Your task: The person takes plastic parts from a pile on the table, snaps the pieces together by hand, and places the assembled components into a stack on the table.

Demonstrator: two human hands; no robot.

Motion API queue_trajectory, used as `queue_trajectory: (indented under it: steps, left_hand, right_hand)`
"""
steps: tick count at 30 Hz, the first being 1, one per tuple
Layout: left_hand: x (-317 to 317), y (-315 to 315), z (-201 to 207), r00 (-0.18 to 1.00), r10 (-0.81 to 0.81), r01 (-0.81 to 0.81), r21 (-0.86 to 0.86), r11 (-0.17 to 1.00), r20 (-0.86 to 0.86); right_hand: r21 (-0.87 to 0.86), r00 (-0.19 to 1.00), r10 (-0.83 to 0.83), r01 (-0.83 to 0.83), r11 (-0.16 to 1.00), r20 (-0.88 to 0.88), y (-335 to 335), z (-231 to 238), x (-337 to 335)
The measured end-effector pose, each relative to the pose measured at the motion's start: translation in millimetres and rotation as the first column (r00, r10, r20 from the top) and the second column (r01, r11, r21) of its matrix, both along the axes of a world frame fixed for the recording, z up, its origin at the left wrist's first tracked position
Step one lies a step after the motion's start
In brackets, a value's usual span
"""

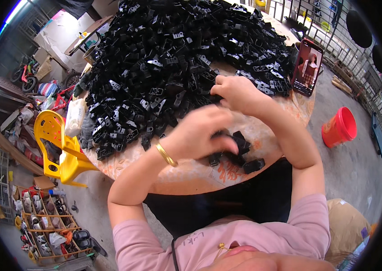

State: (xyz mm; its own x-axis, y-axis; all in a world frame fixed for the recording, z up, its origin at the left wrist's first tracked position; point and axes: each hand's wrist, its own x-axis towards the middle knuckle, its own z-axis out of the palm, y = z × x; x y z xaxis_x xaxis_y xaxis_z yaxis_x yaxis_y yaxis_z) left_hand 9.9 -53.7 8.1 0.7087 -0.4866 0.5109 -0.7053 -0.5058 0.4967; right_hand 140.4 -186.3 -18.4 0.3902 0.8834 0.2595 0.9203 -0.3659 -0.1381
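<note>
A big heap of small black plastic parts [168, 63] covers most of a round table [191, 174]. My left hand [200, 133], with a gold bangle on the wrist, is curled over a small cluster of black parts [240, 151] near the table's front edge and grips some of them. My right hand [236, 92] reaches into the near edge of the heap, its fingers closed around black parts there. One single black part [254, 165] lies apart by the table's front rim.
A phone [307, 67] with a lit screen leans upright at the table's right side. A yellow plastic chair [60, 149] stands left of the table, an orange bucket [339, 128] on the floor at right, and a wire crate with small items [48, 228] at lower left.
</note>
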Motion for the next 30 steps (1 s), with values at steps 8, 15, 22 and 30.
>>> queue_trajectory:
  steps: [8, 15, 22, 30]
  left_hand:
    - [78, 96, -6, 0.578, 0.688, -0.783, 0.061, 0.619, 0.440]
    - [99, 97, 2, 0.601, 0.771, -0.799, 0.197, 0.568, 0.212]
    - [70, 66, -11, 0.829, 0.000, -0.481, -0.714, 0.509, -0.559]
    - [53, 30, -18, 0.863, -0.129, -0.380, -0.796, 0.472, -0.488]
  right_hand:
    - [0.368, 0.999, 0.025, -0.032, 0.929, 0.024, 12, -7, 3]
    - [0.679, 0.909, 0.226, 0.080, 0.730, -0.349, 19, -16, 19]
    - [0.686, 0.379, 0.573, 0.435, 0.583, -0.727, 15, -2, 11]
    - [0.766, 0.863, 0.249, 0.216, 0.605, -0.440, 20, -8, 3]
